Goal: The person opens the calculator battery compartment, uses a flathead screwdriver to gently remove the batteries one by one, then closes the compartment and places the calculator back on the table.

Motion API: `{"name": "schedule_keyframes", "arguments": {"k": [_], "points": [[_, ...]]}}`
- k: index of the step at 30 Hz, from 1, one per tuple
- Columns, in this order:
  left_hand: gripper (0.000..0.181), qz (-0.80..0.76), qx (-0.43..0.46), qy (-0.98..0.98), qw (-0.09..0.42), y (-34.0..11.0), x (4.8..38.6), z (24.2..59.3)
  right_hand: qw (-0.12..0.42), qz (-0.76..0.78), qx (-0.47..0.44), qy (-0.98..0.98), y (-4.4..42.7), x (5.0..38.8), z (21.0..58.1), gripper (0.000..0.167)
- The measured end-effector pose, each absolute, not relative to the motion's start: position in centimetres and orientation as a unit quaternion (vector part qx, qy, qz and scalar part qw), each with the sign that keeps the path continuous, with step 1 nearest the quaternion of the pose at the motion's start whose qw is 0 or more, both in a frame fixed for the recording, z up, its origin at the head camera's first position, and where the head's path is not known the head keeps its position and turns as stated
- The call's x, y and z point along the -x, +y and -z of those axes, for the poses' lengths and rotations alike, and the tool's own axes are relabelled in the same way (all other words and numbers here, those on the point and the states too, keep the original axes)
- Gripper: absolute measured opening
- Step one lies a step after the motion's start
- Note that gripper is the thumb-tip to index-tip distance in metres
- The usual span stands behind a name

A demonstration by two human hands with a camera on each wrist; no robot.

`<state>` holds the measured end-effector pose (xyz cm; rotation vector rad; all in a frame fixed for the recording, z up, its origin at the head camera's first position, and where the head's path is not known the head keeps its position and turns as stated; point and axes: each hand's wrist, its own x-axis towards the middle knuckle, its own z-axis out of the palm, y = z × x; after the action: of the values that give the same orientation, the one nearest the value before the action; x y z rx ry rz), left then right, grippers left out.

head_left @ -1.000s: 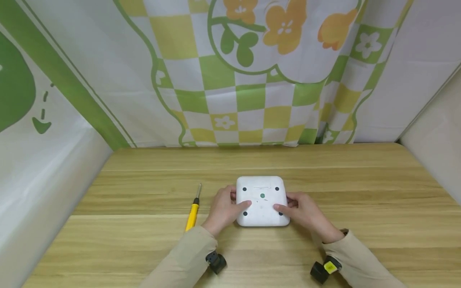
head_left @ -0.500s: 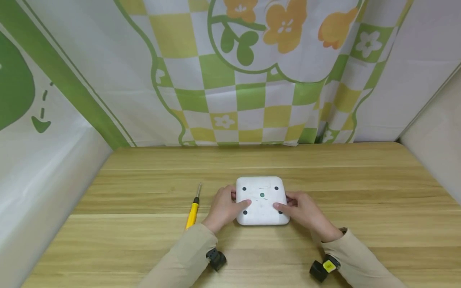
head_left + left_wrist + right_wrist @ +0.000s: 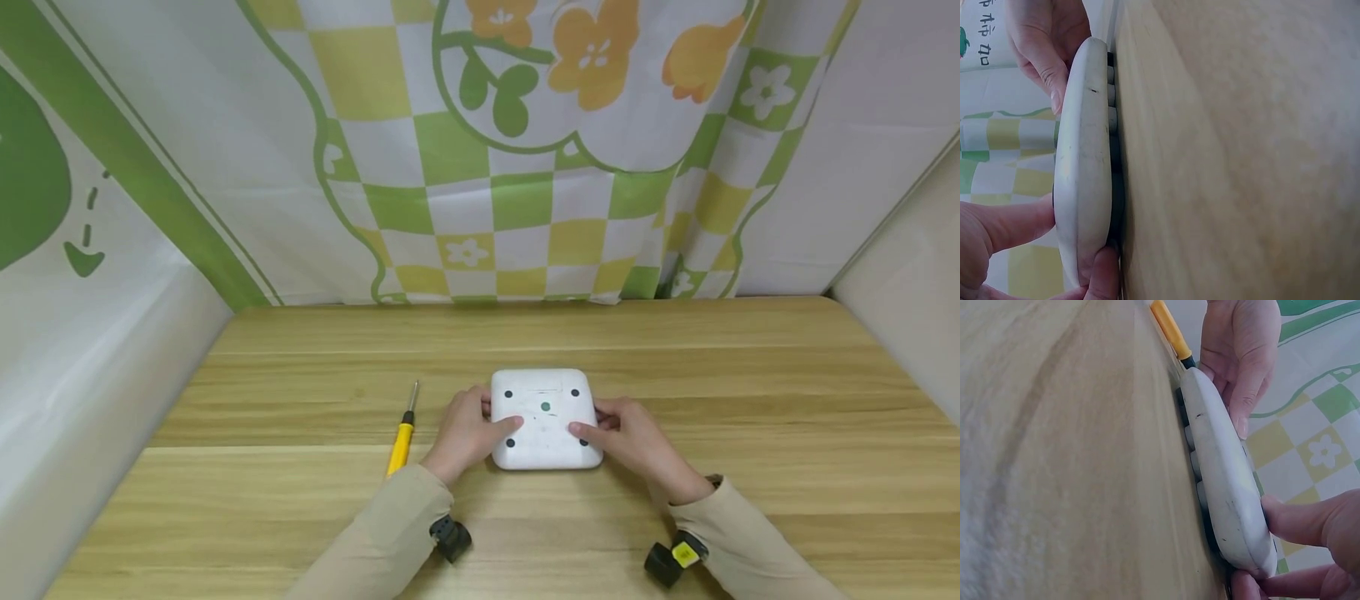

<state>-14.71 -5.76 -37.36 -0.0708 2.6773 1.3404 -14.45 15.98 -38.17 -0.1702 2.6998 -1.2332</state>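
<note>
Head view: smooth white rounded-square device (image 3: 546, 454), dotted face up, buttons (image 3: 1111, 95) toward the middle of the wood-grain table (image 3: 720, 375).
Grip: left hand (image 3: 465, 433) and right hand (image 3: 637, 435) pinch its opposite sides.
Screwdriver (image 3: 401, 446): slim metal shaft, yellow handle, beside the left hand.

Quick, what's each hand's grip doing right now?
Left-hand grip: closed, holding one side of the white, rounded-square, plastic-looking device.
Right-hand grip: closed, holding the device's opposite side.

Left hand (image 3: 467, 435), lower centre of the head view; right hand (image 3: 637, 440), lower right of centre. Both pinch, thumbs (image 3: 508, 428) pointing inward; sleeved forearms (image 3: 382, 533) converge from the bottom edge.
</note>
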Motion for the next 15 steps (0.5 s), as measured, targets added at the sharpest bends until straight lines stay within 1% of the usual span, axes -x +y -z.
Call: {"name": "schedule_keyframes", "arguments": {"k": [15], "points": [[0.036, -0.437, 0.018, 0.896, 0.073, -5.89, 14.91, 37.39, 0.072, 0.402, 0.078, 0.91, 15.89, 14.53, 38.09, 0.046]]}}
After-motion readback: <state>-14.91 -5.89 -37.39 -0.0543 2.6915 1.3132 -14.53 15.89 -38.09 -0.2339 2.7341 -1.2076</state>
